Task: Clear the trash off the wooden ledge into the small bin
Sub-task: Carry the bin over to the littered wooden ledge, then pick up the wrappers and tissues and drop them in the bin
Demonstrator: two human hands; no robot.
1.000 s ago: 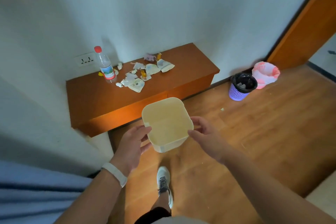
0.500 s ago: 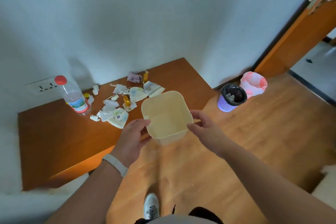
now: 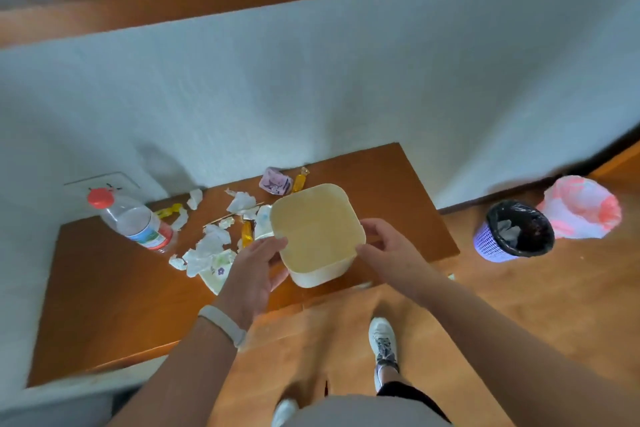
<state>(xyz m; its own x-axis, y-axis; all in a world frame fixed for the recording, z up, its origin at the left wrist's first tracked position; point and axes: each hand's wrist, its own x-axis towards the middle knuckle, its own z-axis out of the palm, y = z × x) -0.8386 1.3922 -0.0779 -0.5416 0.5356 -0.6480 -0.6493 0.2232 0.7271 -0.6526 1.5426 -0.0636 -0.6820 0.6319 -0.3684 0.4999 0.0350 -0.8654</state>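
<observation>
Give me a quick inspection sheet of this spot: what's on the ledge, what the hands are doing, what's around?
Surface: wooden ledge, littered at the back.
Job's things: cream bin, empty, held over the ledge; crumpled paper scraps; yellow candy wrapper; purple packet.
Clutter: plastic bottle, red cap.
Grippers: left hand and right hand grip the bin's opposite sides.
Cables: nothing seen; wall socket behind the bottle.
Surroundings: purple basket with black liner, pink-lined bin, upper shelf.

Cream bin (image 3: 317, 236), red-capped bottle (image 3: 138, 222), purple lattice basket (image 3: 491, 246).
</observation>
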